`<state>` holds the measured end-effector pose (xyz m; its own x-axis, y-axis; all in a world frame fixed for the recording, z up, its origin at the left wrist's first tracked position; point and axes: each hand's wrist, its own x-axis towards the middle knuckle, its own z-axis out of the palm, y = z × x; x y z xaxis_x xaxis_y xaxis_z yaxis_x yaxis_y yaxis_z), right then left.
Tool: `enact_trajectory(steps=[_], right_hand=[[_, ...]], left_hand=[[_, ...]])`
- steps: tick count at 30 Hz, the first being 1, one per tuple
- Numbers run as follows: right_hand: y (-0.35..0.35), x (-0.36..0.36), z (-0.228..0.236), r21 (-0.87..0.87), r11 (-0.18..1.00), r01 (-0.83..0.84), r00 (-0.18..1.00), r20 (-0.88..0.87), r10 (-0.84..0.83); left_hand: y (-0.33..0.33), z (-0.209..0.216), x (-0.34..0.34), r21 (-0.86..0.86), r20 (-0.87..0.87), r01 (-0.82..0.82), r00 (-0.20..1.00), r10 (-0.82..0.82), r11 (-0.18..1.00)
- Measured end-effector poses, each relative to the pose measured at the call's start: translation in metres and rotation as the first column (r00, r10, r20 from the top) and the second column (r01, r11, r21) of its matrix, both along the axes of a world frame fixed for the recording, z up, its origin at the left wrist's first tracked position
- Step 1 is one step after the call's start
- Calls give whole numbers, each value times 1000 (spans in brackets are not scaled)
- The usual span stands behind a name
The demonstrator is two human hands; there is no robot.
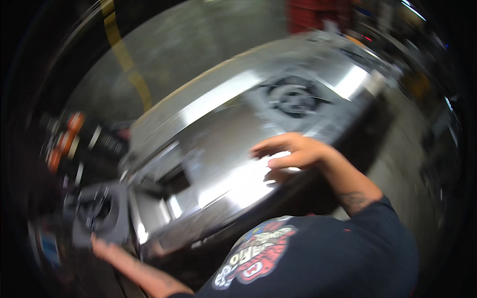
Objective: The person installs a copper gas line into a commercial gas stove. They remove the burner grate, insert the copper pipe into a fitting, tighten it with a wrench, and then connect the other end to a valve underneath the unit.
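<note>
A long, shiny metal countertop (223,129) stretches diagonally before me, with a rectangular sink-like recess (154,203) at its left end. Over the near part of the metal hangs my right hand (293,151), its thumb and fingers apart and nothing in them. Whether it touches the surface I cannot tell. At the lower left, my left hand (102,247) reaches to the near edge of a grey, square-shaped tray or stand (117,226). Dark, thin items (94,206) lie on that grey piece. Motion smears the left fingers, and any hold is hidden.
A dark, round, coiled-looking object (294,97) rests on a grey square farther along the metal. Black and orange cases or tools (67,139) crowd the left. A red cabinet (318,15) stands at the back, and a yellow line (121,52) marks the concrete floor.
</note>
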<state>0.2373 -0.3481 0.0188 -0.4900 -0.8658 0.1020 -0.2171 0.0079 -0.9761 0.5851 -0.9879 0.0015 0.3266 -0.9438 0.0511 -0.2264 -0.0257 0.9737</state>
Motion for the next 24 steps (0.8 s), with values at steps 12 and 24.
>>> enact_trajectory(steps=[12, 24], right_hand=[[258, 38, -57, -137, 946, 295, 916, -240, -321], [567, 62, -149, 112, 643, 758, 616, 202, -761]], left_hand=[[272, 260, -256, -394, 918, 916, 387, 88, 76], [815, 297, -604, -88, 964, 751, -101, -246, -654]])
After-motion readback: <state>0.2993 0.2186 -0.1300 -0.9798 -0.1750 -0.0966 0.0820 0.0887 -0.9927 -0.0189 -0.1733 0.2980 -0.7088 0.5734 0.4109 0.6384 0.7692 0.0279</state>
